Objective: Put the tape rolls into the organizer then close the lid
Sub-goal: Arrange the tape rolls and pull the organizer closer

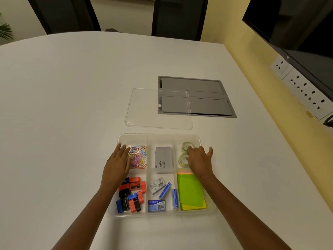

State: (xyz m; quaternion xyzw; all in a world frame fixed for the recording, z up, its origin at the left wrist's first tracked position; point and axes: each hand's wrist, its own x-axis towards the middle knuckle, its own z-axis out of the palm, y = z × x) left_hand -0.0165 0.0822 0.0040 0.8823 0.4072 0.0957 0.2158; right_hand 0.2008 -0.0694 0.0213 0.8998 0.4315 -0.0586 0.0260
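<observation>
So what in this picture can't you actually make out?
All in the head view:
- Right hand: it covers part of the tape rolls, so any grip is unclear.
- Left hand: it hides the organizer wall beneath it.
- Sticky notes: the right forearm covers their edge.
- Grey box: its small print is too small to read.

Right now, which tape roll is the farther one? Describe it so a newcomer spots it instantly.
Start at the clear organizer near the table's front edge and go to its far right compartment, above the green sticky notes. Two clear tape rolls lie there; the farther tape roll sits by the back wall, under the right hand's fingertips.
</observation>
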